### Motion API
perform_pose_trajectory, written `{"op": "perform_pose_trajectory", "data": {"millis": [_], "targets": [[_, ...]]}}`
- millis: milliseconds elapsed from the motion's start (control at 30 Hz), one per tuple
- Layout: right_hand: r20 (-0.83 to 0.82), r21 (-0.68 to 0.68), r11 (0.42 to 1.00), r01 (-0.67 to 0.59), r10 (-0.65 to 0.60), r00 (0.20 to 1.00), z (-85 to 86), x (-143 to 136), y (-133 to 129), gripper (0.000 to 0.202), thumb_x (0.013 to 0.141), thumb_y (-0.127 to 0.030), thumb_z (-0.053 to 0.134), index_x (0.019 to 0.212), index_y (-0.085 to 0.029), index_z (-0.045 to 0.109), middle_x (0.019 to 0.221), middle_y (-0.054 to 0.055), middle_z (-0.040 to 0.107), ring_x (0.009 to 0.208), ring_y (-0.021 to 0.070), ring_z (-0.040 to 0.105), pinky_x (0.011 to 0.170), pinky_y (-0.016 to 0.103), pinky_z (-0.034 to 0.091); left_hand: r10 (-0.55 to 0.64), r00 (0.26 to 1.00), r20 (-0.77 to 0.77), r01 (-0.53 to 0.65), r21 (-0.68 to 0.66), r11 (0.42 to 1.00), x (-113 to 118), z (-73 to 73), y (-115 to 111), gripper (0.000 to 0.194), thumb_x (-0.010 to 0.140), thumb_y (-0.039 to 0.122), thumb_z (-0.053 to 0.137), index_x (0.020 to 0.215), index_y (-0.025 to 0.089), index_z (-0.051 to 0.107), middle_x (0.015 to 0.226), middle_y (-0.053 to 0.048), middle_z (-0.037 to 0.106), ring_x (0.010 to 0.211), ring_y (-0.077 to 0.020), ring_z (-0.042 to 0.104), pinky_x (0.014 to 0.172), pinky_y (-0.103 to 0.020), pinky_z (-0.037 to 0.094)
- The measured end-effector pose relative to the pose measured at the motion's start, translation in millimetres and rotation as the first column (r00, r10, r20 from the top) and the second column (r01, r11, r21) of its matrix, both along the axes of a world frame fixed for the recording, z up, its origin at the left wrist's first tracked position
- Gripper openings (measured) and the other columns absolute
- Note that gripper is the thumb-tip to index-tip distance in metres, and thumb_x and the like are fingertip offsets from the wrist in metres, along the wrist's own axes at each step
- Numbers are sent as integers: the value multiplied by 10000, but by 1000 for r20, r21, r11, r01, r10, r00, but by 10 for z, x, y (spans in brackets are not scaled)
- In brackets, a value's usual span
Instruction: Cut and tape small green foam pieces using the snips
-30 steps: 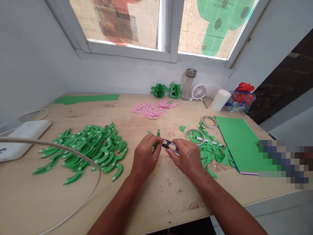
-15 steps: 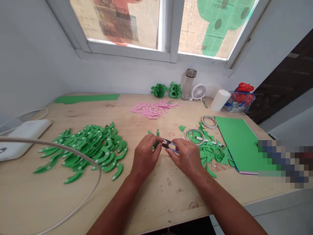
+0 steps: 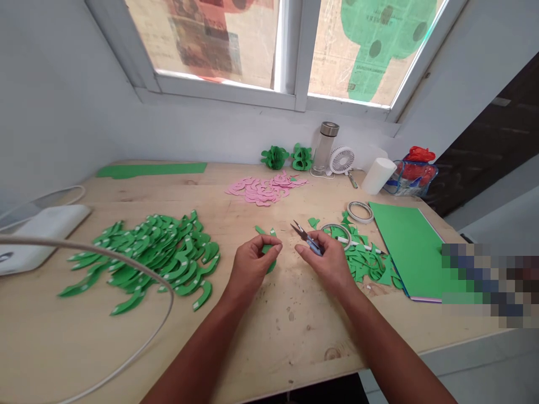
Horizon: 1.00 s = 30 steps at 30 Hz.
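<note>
My left hand (image 3: 255, 261) pinches a curved green paper piece (image 3: 270, 266) above the middle of the table; the fingers hide part of it. In my right hand (image 3: 328, 259) is a pair of small thread snips (image 3: 309, 240), with blue handles and dark blades pointing up and left, the tips a little apart. The snips and the green piece do not touch. On the left lies a big pile of curved green paper pieces (image 3: 151, 252), many with small white tabs. Green paper scraps (image 3: 366, 261) lie beside my right hand.
Pink paper cutouts (image 3: 261, 188) lie farther back, before two green paper shapes (image 3: 275, 157). A glass bottle (image 3: 324, 150), a small fan (image 3: 342, 160) and a white roll (image 3: 378, 175) stand by the wall. Tape rolls (image 3: 360, 211) and green sheets (image 3: 415, 249) are right. A cable (image 3: 165, 275) loops left.
My right hand has drawn the snips away from the green piece, and their blades now point up and left. My left hand stays nearly in place with the paper.
</note>
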State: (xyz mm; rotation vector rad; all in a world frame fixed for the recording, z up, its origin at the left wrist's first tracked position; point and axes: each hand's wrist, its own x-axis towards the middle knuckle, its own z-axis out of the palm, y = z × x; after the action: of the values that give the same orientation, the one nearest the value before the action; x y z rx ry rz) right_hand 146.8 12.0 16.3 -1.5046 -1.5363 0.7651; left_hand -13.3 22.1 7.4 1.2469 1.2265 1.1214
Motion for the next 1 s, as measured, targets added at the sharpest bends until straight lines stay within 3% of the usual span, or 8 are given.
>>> {"op": "perform_pose_trajectory", "data": {"millis": [67, 167, 300, 600, 767, 1000], "targets": [[-152, -66, 997, -39, 28, 988, 10, -5, 13, 203, 703, -355, 618, 774, -167, 593, 521, -59, 434, 472, 87, 369, 453, 209, 271, -40, 998, 52, 43, -60, 997, 32, -7, -8, 211, 690, 330, 620, 770, 140, 578, 512, 62, 416, 433, -59, 315, 416, -187, 224], [-240, -100, 991, -85, 59, 969, 17, -32, 8, 149, 700, -308, 607, 720, -162, 584, 484, -74, 379, 454, 73, 312, 439, 205, 224, -88, 994, 58, 92, -77, 993, 75, -10, -21, 214, 679, 327, 629, 751, 131, 583, 499, 68, 390, 428, -49, 279, 407, -178, 202], [-257, -99, 988, -121, 92, 962, 19, -61, -9, 132, 701, -289, 596, 701, -158, 585, 503, -67, 402, 471, 71, 323, 449, 204, 224, -132, 991, 37, 134, -54, 990, 108, -33, -34, 203, 685, 330, 622, 734, 136, 593, 471, 79, 349, 418, -46, 258, 398, -173, 193], [-211, -93, 991, -96, 74, 975, 14, -65, 15, 142, 698, -292, 568, 642, -165, 536, 514, -63, 391, 487, 78, 322, 467, 213, 233, -133, 990, 37, 134, -11, 991, 120, -19, -43, 169, 682, 312, 629, 734, 151, 643, 487, 59, 423, 416, -57, 315, 393, -183, 237], [-274, -121, 992, -40, 5, 962, 18, -52, 27, 173, 693, -331, 576, 657, -168, 530, 538, -62, 397, 501, 82, 317, 482, 221, 244, -135, 977, 168, 144, -42, 989, 140, -4, -57, 248, 648, 246, 641, 879, 156, 653, 655, 6, 553, 548, -100, 490, 481, -205, 390], [-445, -173, 977, -124, 35, 895, -18, -44, 18, 223, 690, -366, 624, 671, -173, 516, 536, -79, 338, 476, 66, 247, 458, 217, 194, -14, 962, 272, 35, -75, 997, 134, 5, -37, 541, 632, 219, 663, 1144, 156, 502, 619, 57, 511, 506, -89, 499, 484, -208, 419]]}}
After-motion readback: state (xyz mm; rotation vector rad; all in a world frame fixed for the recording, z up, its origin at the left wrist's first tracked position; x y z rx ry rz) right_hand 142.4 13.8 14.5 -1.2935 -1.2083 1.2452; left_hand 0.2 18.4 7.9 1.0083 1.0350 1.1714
